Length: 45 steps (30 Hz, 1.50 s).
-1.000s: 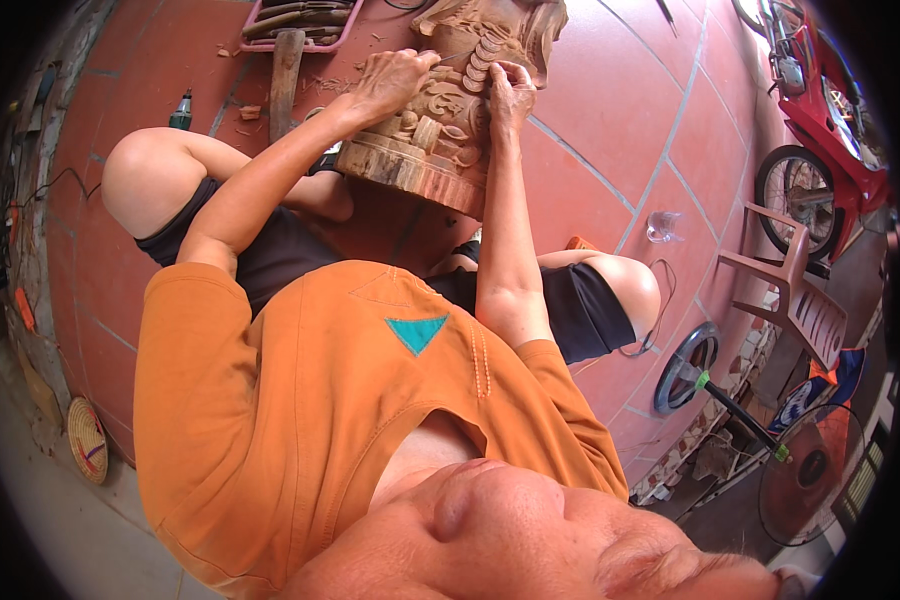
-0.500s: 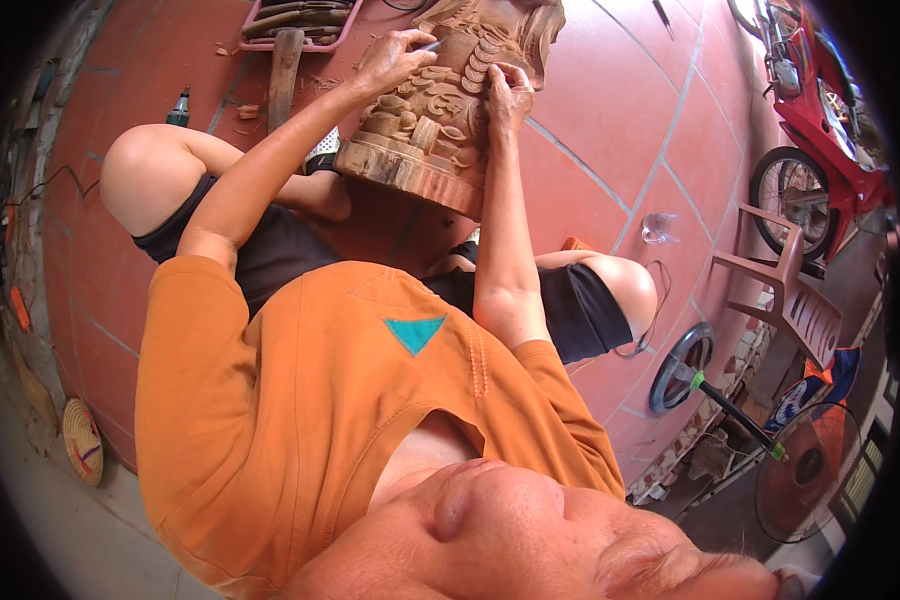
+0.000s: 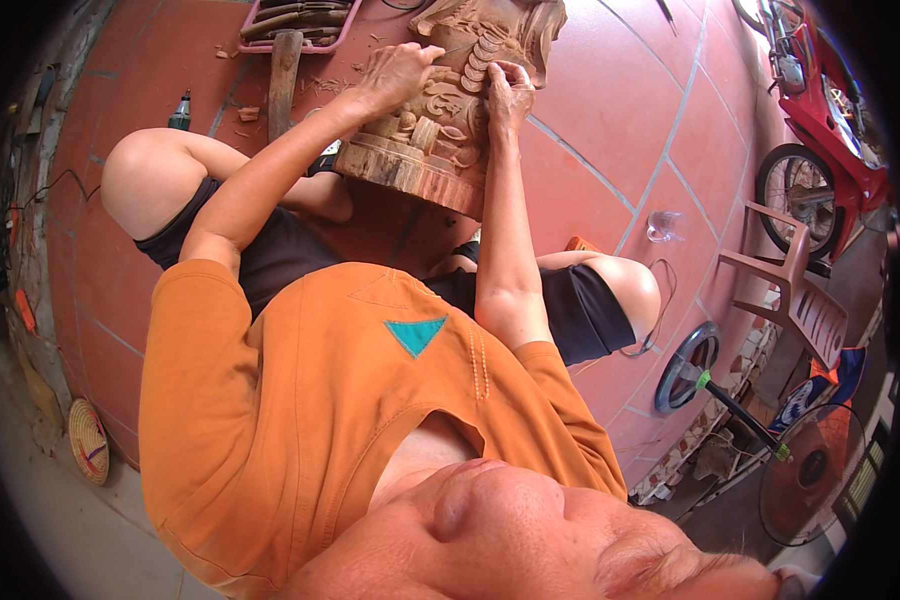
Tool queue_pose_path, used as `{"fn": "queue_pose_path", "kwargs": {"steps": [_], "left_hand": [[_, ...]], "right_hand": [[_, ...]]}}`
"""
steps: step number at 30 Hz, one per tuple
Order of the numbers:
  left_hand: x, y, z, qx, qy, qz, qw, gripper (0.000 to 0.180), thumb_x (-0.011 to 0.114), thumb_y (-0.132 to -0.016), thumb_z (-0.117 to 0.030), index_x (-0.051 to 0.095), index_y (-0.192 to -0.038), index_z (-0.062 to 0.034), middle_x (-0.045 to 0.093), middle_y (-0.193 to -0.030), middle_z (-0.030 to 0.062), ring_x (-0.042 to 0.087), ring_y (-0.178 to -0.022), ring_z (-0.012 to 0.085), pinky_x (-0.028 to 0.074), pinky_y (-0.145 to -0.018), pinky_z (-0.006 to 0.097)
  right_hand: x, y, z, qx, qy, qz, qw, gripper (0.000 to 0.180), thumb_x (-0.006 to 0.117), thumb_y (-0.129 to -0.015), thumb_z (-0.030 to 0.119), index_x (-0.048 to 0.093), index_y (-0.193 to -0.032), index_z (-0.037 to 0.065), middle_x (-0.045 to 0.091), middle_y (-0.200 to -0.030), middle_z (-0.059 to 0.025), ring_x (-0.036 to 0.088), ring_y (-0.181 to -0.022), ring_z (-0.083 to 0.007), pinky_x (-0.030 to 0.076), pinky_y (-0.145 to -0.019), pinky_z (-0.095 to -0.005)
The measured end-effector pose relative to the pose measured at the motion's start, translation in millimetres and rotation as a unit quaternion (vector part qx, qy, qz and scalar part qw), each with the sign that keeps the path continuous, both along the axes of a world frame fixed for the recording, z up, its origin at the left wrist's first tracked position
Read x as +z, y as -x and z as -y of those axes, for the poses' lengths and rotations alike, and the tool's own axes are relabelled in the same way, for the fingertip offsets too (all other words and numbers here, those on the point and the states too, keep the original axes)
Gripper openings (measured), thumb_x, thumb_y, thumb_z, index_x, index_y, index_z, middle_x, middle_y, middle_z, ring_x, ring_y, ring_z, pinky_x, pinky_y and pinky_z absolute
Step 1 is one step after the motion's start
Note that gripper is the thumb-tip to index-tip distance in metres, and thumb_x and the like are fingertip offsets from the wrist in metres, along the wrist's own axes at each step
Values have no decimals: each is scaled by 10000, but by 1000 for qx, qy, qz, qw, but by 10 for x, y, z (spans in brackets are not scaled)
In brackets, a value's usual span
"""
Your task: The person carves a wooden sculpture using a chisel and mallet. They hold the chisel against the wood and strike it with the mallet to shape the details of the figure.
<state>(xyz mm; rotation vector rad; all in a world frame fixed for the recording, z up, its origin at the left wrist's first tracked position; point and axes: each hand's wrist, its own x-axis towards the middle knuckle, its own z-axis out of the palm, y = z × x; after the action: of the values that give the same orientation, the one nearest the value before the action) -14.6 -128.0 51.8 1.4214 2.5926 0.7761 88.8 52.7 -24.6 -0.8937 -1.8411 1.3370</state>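
Note:
A brown wood carving (image 3: pixel 410 172) with deep relief and a rough, flat base lies on the tiled floor between my bent legs. My left hand (image 3: pixel 398 78) is closed over the left part of its carved face. From those fingers a slender grey carving tool (image 3: pixel 454 49) seems to stick out to the right, its handle hidden in the hand. At the right side of a row of overlapping carved discs (image 3: pixel 481 62), my right hand (image 3: pixel 511 93) has its fingertips pressed together against the wood. Whatever they pinch, if anything, is too small to tell.
A pink tray (image 3: pixel 346 30) of wooden-handled tools and a thick wooden mallet (image 3: pixel 284 85) are at the upper left, near wood chips. A clear cup (image 3: pixel 662 227), a plastic chair (image 3: pixel 792 290), a standing fan (image 3: pixel 810 470) and a red motorbike (image 3: pixel 855 175) are to the right.
My left hand has shifted slightly down and turned, so its back now covers more of the carving. The right hand keeps its place on the wood.

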Motion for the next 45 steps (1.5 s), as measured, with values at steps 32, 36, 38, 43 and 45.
{"fn": "queue_pose_path", "kwargs": {"steps": [32, 36, 38, 43, 45], "left_hand": [[-529, 546, 341, 79, -59, 100, 990, 393, 617, -875, -229, 681, -1211, -36, 735, -974, 190, 715, -847, 343, 547, -804, 417], [-473, 447, 232, 75, -45, 107, 990, 375, 597, -872, -210, 687, -1186, -27, 718, -979, 229, 703, -877, 382, 535, -810, 452], [-518, 459, 197, 79, -44, 100, 991, 366, 591, -868, -204, 692, -1168, -21, 711, -980, 240, 701, -882, 389, 531, -811, 462], [-528, 495, 78, 89, -17, 107, 990, 356, 578, -863, -194, 698, -1143, -10, 706, -979, 247, 701, -880, 390, 531, -816, 460], [-522, 506, 51, 84, -20, 118, 989, 352, 576, -861, -191, 699, -1133, -5, 705, -982, 251, 701, -883, 392, 532, -817, 455]], "right_hand": [[43, -3, 14, 9, 20, -8, 1000, 165, 744, -870, 172, 757, -965, 38, 722, -789, -44, 634, -702, -102, 506, -663, -265], [26, -33, -9, 16, 25, 0, 1000, 150, 743, -891, 138, 748, -985, 21, 706, -822, -12, 611, -728, -72, 496, -664, -230], [42, -20, 11, 19, 27, -3, 999, 149, 742, -891, 138, 748, -984, 21, 706, -821, -11, 611, -727, -74, 496, -663, -231], [26, -16, 0, 10, 14, -10, 1000, 157, 739, -882, 152, 752, -974, 26, 720, -820, -38, 638, -732, -101, 511, -677, -254], [20, -11, 4, 6, 19, -17, 1000, 173, 738, -861, 178, 760, -958, 37, 751, -826, -95, 691, -744, -152, 539, -706, -299]]}}
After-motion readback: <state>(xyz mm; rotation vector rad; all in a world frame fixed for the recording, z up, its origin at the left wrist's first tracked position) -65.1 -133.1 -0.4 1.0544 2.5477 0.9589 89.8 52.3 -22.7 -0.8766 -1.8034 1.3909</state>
